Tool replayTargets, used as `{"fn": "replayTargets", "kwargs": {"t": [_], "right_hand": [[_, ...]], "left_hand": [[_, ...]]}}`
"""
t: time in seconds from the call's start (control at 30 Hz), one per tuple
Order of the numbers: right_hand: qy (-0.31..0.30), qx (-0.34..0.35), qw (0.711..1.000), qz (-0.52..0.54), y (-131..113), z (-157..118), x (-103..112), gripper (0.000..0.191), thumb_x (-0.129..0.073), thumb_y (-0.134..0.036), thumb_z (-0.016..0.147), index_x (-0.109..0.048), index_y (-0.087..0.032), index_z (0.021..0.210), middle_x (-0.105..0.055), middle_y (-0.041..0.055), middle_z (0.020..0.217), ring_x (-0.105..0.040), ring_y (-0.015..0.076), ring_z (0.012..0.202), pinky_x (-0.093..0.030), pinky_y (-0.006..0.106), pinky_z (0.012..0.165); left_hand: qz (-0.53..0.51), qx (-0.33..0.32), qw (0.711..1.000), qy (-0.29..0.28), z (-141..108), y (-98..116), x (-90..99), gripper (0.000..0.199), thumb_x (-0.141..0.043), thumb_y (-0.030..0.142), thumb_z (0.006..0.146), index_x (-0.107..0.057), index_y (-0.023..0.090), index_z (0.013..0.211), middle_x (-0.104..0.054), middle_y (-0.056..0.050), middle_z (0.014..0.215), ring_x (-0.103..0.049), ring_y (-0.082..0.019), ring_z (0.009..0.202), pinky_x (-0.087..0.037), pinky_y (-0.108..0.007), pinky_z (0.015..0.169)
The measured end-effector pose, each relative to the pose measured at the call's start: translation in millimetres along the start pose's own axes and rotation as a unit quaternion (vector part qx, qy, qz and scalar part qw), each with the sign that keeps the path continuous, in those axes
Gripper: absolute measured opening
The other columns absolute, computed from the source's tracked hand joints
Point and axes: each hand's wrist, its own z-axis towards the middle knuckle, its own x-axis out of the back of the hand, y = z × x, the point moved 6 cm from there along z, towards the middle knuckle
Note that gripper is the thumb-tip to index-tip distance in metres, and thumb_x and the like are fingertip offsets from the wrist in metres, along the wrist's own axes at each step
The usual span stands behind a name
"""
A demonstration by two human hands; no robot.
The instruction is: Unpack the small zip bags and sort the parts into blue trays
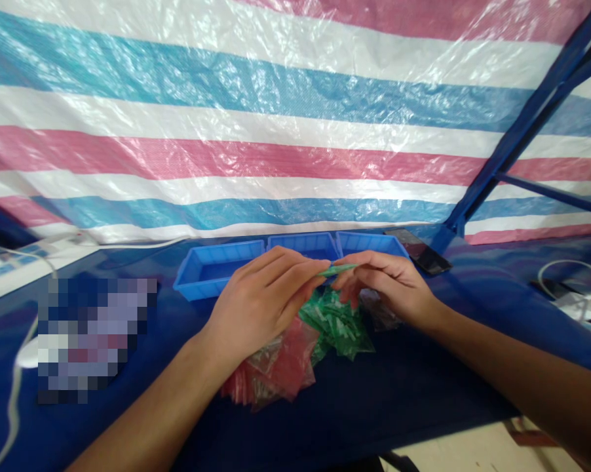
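Between my two hands a small green plastic bag (339, 269) is held up, seen nearly edge-on. The fingertips of my left hand (263, 298) pinch its left end, and those of my right hand (391, 285) pinch its right end. Below them lies a pile of green plastic bags (342, 324). Red plastic bags (280, 367) are heaped to the left, partly under my left hand, with clear ones among them. Beneath my right hand some clear or brownish bags (380, 311) show in part. What the held bag contains cannot be made out.
Behind my hands stand three blue bins: a left bin (190, 278), a middle bin (303, 241) and a right bin (371, 242). A dark phone (430, 257) lies right of them. A blurred-out item (99, 334) and a white cable (14, 400) are at left.
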Motion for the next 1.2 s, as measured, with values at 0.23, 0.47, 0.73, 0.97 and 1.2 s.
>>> {"fn": "replayTargets", "kwargs": {"t": [0.23,0.47,0.73,0.97,1.2], "right_hand": [[0.040,-0.013,0.995,-0.090,-1,-1,2,0.031,-0.081,-0.048,0.097,-0.074,-0.019,0.087,-0.064,-0.0030,0.062,-0.053,0.0101,0.051,-0.042,0.024,0.050],[0.044,-0.042,0.997,-0.041,9,-2,12,0.036,-0.074,-0.053,0.102,-0.075,-0.019,0.090,-0.054,-0.0055,0.052,-0.045,0.0109,0.047,-0.034,0.026,0.050],[0.050,0.022,0.998,0.015,5,-1,9,0.041,-0.067,-0.053,0.107,-0.065,-0.021,0.081,-0.059,-0.0025,0.060,-0.050,0.0120,0.050,-0.039,0.026,0.049],[0.018,0.082,0.994,-0.063,-19,-2,0,0.025,-0.081,-0.045,0.098,-0.079,-0.023,0.087,-0.076,0.0100,0.126,-0.074,0.0258,0.117,-0.059,0.040,0.103],[-0.013,0.050,0.998,-0.030,-11,-2,0,0.023,-0.080,-0.040,0.100,-0.085,-0.026,0.118,-0.080,0.0078,0.117,-0.077,0.0196,0.089,-0.064,0.034,0.083]], "left_hand": [[0.010,-0.006,1.000,-0.028,1,4,-2.5,0.044,-0.072,0.019,0.104,-0.061,0.022,0.146,-0.075,-0.011,0.137,-0.072,-0.023,0.123,-0.059,-0.039,0.109],[0.014,-0.043,0.998,-0.047,2,6,-4.5,0.042,-0.078,0.029,0.101,-0.066,0.024,0.141,-0.065,-0.013,0.155,-0.061,-0.031,0.143,-0.054,-0.051,0.120],[-0.001,-0.001,1.000,0.016,0,5,2.4,0.033,-0.071,0.016,0.104,-0.067,0.024,0.137,-0.082,-0.005,0.119,-0.079,-0.021,0.108,-0.062,-0.035,0.100],[-0.038,0.122,0.992,0.016,-3,-5,2.4,0.009,-0.068,0.020,0.106,-0.061,0.022,0.111,-0.079,0.001,0.101,-0.078,-0.015,0.088,-0.060,-0.024,0.084],[-0.074,0.080,0.993,-0.052,1,-2,-5.4,0.036,-0.070,0.030,0.106,-0.065,0.024,0.141,-0.076,-0.009,0.127,-0.075,-0.023,0.113,-0.061,-0.037,0.099]]}}
